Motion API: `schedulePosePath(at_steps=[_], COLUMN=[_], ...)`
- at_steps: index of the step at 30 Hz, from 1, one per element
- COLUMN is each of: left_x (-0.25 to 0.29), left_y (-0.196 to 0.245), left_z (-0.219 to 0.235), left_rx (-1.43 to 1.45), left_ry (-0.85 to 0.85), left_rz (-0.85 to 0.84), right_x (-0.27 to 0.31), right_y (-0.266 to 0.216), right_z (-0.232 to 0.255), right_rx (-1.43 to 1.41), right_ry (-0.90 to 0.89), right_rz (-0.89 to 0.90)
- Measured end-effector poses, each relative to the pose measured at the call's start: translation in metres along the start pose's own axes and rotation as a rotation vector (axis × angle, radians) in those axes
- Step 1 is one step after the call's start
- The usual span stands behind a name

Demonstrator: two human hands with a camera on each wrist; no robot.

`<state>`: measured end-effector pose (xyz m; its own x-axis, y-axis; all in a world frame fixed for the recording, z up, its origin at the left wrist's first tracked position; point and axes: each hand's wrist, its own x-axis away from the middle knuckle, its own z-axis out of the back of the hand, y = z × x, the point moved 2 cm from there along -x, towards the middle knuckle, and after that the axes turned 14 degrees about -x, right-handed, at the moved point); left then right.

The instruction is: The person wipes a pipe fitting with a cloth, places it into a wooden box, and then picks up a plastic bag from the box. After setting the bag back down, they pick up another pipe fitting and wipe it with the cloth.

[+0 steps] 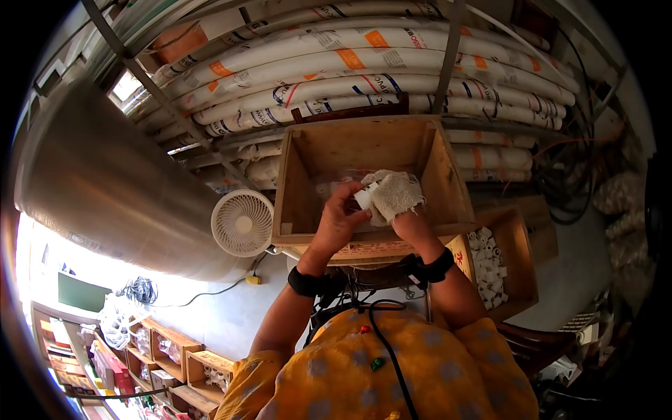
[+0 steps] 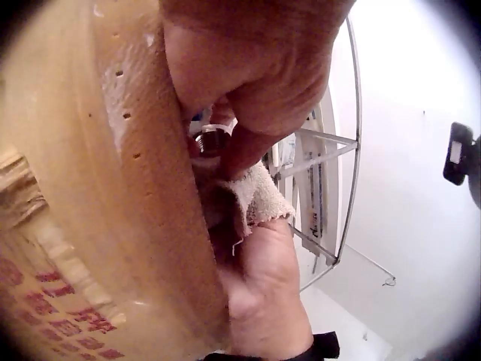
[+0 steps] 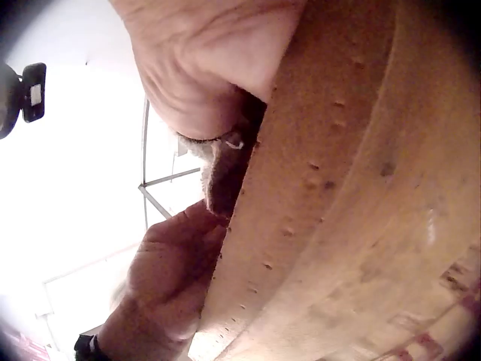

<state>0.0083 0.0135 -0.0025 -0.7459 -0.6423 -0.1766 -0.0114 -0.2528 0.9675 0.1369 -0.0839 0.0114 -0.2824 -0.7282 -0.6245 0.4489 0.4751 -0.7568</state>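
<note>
My left hand [image 1: 336,220] pinches a small white pipe fitting [image 1: 364,197] between thumb and fingers, over the front part of a wooden box [image 1: 357,143]. In the left wrist view a threaded metal end [image 2: 213,140] shows on the fitting. A rough beige cloth [image 1: 397,197] wraps the fingers of my right hand [image 1: 411,227], which holds it up against the fitting. Those fingers are hidden under the cloth; only the back of the hand and the wrist show. Clear plastic [image 1: 329,186] lies inside the box, behind the left hand.
A white fan [image 1: 242,222] stands left of the box. To the right sits a lower wooden box holding many white fittings [image 1: 488,266]. Wrapped white pipes [image 1: 392,59] lie on a metal rack behind. A large rolled sheet [image 1: 119,175] leans at left.
</note>
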Motion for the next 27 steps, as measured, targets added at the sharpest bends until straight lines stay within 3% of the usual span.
schedulePosePath(at_steps=[2, 5, 8, 14, 17, 20, 23, 27], left_x=[0.000, -0.001, -0.002, -0.003, -0.001, -0.001, 0.001, -0.001], left_y=[0.004, 0.002, 0.012, 0.007, 0.007, -0.001, 0.003, 0.003], left_z=[0.001, 0.002, 0.002, 0.002, -0.002, -0.001, -0.001, 0.001], left_rx=[-0.009, -0.052, -0.040, 0.094, 0.139, 0.010, -0.024, -0.094], left_ry=[-0.012, -0.034, -0.109, -0.147, -0.046, -0.015, -0.027, -0.066], left_rz=[0.003, 0.018, 0.069, 0.116, 0.079, -0.015, 0.001, -0.005], right_x=[0.000, -0.004, 0.020, 0.023, 0.011, 0.003, -0.005, 0.003], right_y=[-0.001, -0.007, 0.033, 0.035, 0.018, 0.007, -0.003, 0.008], right_z=[0.001, 0.001, -0.001, 0.001, 0.001, -0.001, 0.002, 0.003], right_rx=[0.043, 0.036, 0.573, 0.685, 0.414, 0.021, 0.009, 0.224], right_ry=[-0.010, 0.000, -0.054, -0.081, -0.029, 0.036, -0.008, -0.006], right_rz=[0.042, -0.033, 0.198, 0.186, 0.103, -0.077, -0.002, 0.090])
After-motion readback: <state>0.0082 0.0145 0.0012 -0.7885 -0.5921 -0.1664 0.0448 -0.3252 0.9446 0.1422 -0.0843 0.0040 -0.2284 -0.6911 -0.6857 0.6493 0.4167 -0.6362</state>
